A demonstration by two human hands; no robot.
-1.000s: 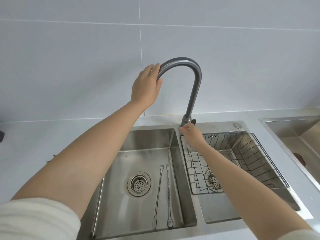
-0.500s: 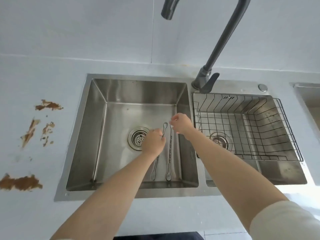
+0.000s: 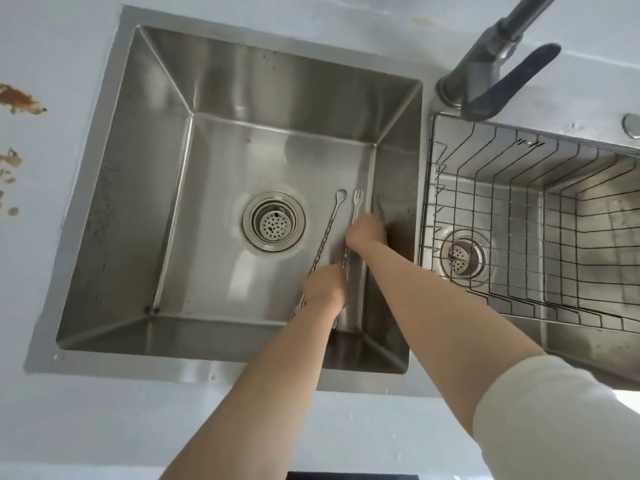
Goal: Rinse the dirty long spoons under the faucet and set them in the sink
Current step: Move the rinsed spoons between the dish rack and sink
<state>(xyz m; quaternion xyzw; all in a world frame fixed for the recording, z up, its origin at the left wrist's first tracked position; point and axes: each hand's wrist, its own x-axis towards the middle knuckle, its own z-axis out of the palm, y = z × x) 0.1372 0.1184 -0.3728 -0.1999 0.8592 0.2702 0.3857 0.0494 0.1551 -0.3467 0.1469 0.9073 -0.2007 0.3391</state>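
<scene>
Now left hand (image 3: 323, 289) and right hand (image 3: 365, 232) cover the long spoons (image 3: 329, 230) at three o'clock from the drain (image 3: 273, 221), grips too blurred to call: pinch each thin shaft firmly before lifting.

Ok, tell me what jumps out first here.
The left hand and right hand are at two long spoons lying in the left basin, beside the drain. Brown stains smear the counter at far left; a wire rack sits in the right basin.
</scene>
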